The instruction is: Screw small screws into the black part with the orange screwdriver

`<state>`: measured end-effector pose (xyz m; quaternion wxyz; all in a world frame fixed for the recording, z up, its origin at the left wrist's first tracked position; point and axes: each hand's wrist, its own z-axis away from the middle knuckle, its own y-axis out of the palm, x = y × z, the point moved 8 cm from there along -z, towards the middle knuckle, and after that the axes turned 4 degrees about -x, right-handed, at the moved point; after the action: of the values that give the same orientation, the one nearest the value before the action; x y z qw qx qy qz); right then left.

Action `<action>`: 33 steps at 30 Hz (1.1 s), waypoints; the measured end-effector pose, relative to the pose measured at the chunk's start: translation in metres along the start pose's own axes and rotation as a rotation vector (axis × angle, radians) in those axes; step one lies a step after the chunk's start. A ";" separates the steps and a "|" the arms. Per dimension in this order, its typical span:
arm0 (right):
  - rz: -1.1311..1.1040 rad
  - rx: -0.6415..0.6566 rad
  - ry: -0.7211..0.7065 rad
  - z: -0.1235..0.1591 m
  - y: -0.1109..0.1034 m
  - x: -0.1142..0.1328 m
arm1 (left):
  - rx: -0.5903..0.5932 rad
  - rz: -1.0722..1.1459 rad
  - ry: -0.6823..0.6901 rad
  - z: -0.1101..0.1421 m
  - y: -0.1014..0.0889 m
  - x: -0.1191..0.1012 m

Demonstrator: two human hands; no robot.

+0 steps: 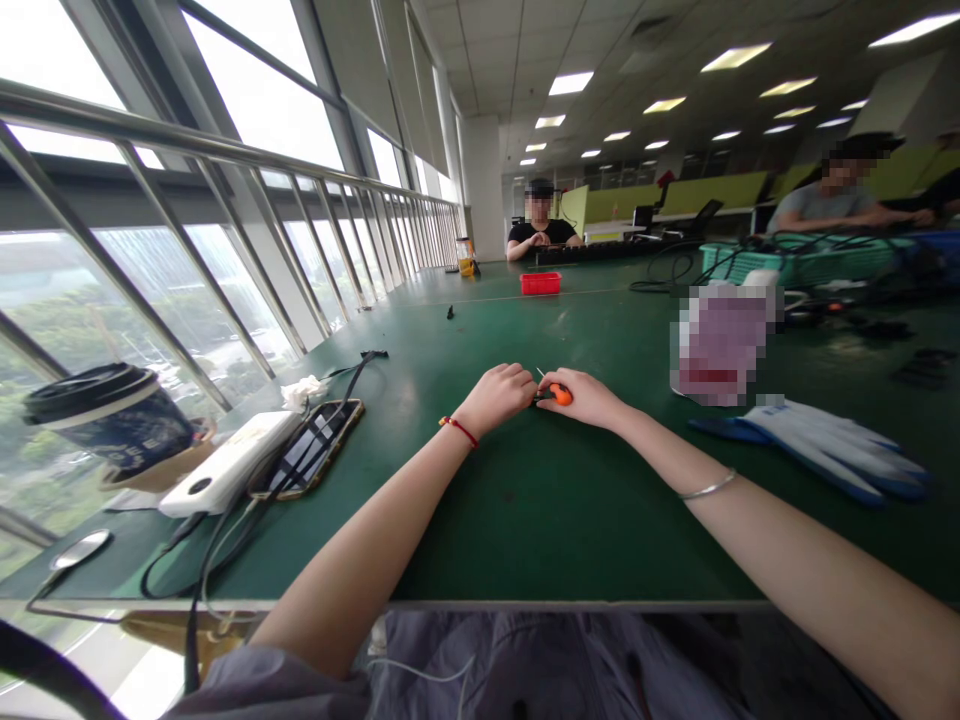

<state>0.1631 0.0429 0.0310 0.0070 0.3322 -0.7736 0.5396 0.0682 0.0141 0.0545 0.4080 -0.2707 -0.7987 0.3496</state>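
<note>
My two hands meet near the middle of the green table [525, 500]. My right hand [589, 398] is closed around a small tool with an orange handle [559, 394]; a thin pale tip sticks up above my fingers. My left hand [499, 395] is curled into a loose fist right against the tool's dark end, and what its fingers pinch is hidden. A red string bracelet circles my left wrist and a thin silver bangle my right forearm.
At the left lie a phone [311, 450], a white power bank [232, 462], cables and a lidded coffee cup [112, 420]. White-and-blue gloves [825, 445] lie at the right. A red tray [540, 283] and teal baskets [795, 260] stand farther back, where two people sit.
</note>
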 end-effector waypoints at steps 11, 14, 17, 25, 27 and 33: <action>-0.366 -0.178 -0.043 0.003 -0.024 0.003 | -0.076 -0.011 0.015 0.000 -0.010 -0.003; -0.347 -0.203 -0.074 0.003 -0.024 0.006 | -0.076 0.000 0.001 -0.001 -0.009 -0.001; -0.330 -0.216 -0.060 0.004 -0.025 0.004 | -0.079 -0.013 -0.015 -0.001 -0.009 0.000; -0.219 -0.252 -0.041 0.006 -0.031 0.006 | -0.097 0.016 -0.046 0.001 -0.010 0.003; -0.225 -0.258 0.007 0.005 -0.030 0.003 | -0.100 0.015 -0.034 0.000 -0.011 0.001; -0.324 -0.212 0.040 0.002 -0.021 -0.003 | -0.101 -0.012 0.002 -0.001 -0.014 -0.004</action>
<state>0.1770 0.0383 0.0461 0.1444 0.4391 -0.7622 0.4532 0.0685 0.0032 0.0642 0.3966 -0.2867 -0.8166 0.3061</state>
